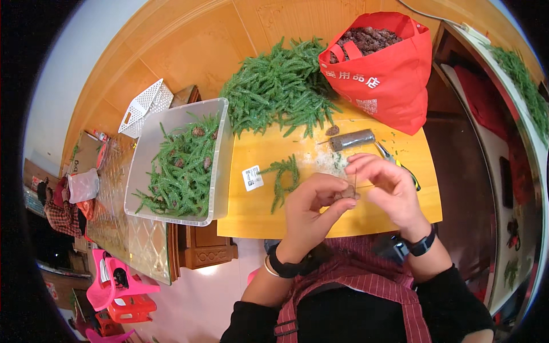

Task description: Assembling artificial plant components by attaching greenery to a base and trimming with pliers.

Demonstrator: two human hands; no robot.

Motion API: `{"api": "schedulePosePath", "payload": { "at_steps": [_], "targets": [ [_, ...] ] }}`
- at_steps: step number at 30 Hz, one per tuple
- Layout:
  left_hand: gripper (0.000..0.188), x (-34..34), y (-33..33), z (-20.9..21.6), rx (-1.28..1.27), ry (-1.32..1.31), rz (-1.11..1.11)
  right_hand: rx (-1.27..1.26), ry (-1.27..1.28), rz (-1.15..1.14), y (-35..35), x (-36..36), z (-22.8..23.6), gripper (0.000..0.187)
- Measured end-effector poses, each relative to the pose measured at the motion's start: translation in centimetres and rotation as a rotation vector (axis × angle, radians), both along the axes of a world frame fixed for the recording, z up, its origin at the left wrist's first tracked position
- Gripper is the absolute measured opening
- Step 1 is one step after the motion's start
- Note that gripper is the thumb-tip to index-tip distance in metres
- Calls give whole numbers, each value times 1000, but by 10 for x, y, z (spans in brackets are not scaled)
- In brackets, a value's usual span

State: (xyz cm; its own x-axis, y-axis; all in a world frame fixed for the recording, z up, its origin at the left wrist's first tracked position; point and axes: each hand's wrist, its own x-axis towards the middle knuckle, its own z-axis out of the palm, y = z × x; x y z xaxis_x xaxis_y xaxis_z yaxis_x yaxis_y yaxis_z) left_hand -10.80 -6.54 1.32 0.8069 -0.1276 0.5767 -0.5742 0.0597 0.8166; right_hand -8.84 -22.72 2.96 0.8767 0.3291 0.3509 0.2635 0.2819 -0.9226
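Over the yellow table (251, 223), my left hand (311, 208) pinches a small brown pine cone (346, 193) between thumb and fingers. Thin wire (355, 178) sticks up from the cone, and another stretch runs sideways to my right hand (392, 191). The right fingers are curled round that wire's end, the thumb beneath. Left of the hands lies a green artificial pine sprig (283, 178), beside a white printed label (252, 178). Beyond the hands are a clear-wrapped bundle of dark wires (353, 140), pliers (390, 155) with yellow-black handles, and a loose pine cone (332, 130).
A translucent bin (224, 166) at left holds green sprigs with pine cones. More sprigs (274, 86) are heaped at the back, beside a red bag (389, 80) full of pine cones. A white basket (150, 106) stands behind the bin. Pink stools (117, 280) stand lower left.
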Motion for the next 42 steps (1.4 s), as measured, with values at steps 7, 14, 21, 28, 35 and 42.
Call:
{"api": "schedulePosePath", "payload": {
  "at_steps": [7,14,21,28,35,42],
  "targets": [
    [22,-1,4,-2,-328,370,-163,-1217,-137,-455,-72,31,-66,43],
    [22,-1,7,-5,-462,417,-263,-1304,-19,-526,-80,31,-83,37],
    [18,-3,9,-1,-504,489,-236,-780,209,-536,-112,25,-77,17],
    [17,1,5,2,-596,550,-302,209,674,-71,-94,-9,-46,25],
    [18,-1,8,5,-619,534,-324,-213,439,-119,-68,-36,-8,19],
    [18,-5,4,4,-544,509,-302,-811,-342,-290,-59,-33,21,17]
  ]
}}
